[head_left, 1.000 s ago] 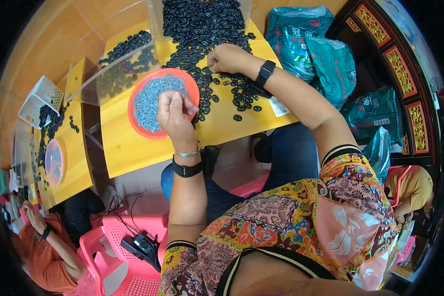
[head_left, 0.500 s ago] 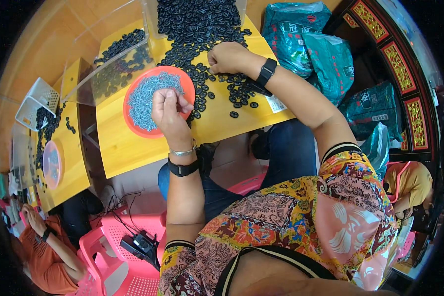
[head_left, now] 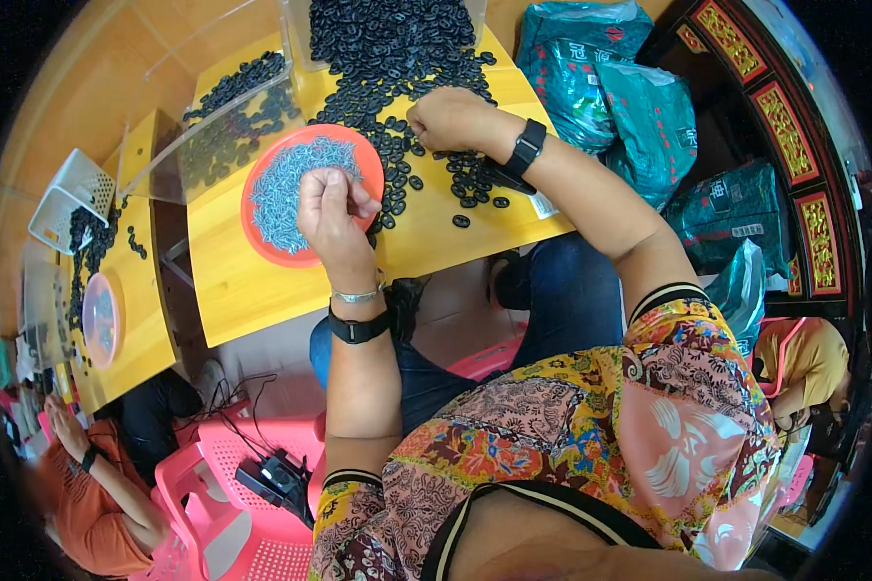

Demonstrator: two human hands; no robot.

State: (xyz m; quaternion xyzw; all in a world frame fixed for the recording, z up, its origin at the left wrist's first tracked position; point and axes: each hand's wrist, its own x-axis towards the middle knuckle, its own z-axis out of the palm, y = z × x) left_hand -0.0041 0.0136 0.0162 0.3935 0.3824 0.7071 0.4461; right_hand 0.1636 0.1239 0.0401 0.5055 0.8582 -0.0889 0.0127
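My left hand (head_left: 334,218) is closed in a pinch at the right side of an orange-red bowl (head_left: 262,244). Small silvery screws (head_left: 279,208) fill this bowl; whatever the left fingers hold is too small to make out. Farther right, my right hand (head_left: 446,118) is curled with fingertips together over scattered small black oval pieces (head_left: 388,145), and anything in its grip is hidden. Both bowl and pieces lie on a yellow tabletop (head_left: 247,310). A heap of the same black pieces (head_left: 388,39) spills from a clear plastic bin at the far side.
A clear bin (head_left: 179,174) lies left of the bowl. Teal bags (head_left: 572,97) stand beyond the table's right edge. At left, another table has a white basket (head_left: 58,218) and a pale bowl (head_left: 102,320); a person in orange (head_left: 97,513) sits near a pink chair (head_left: 262,484).
The right hand has shifted slightly, its wrist turning a little. My left hand stays almost in place, still pinched. The seated person's hand at left has moved slightly.
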